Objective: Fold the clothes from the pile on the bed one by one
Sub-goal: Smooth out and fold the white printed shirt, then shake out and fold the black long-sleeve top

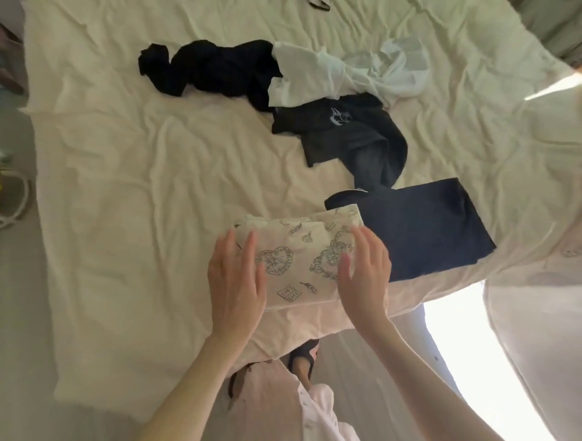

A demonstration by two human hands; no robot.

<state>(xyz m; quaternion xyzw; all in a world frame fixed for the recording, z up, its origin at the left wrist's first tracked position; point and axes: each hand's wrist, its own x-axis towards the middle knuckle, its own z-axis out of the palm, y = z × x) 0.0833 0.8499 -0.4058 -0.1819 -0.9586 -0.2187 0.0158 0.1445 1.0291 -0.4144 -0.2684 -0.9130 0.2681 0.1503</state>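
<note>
Two hands lie on a folded white garment printed with line drawings [302,258], which sits on the bed [126,189] at lower centre of the frame, near the bed's lower edge. The left hand [236,283] rests flat on the garment's left end, fingers straight and together, its grip released. The right hand [365,277] covers the right end with fingers extended and slightly spread, also released, grasping nothing. Just right of the printed garment, touching its upper right corner, lies a folded dark navy piece [422,229], flat and roughly rectangular. Above that, right of centre, a crumpled dark grey garment with a small pale print [349,138] trails down toward the navy piece. Higher still, a rumpled white garment [346,72] overlaps the grey one, and to its left a bunched black garment [214,72] stretches toward the upper left. The bed's cream sheet is wrinkled throughout. At the top edge, a small dark object [319,3] shows only in part. At bottom centre, the person's pale pink clothing [283,409] and a foot in a dark sandal [304,362] appear over the floor.
</note>
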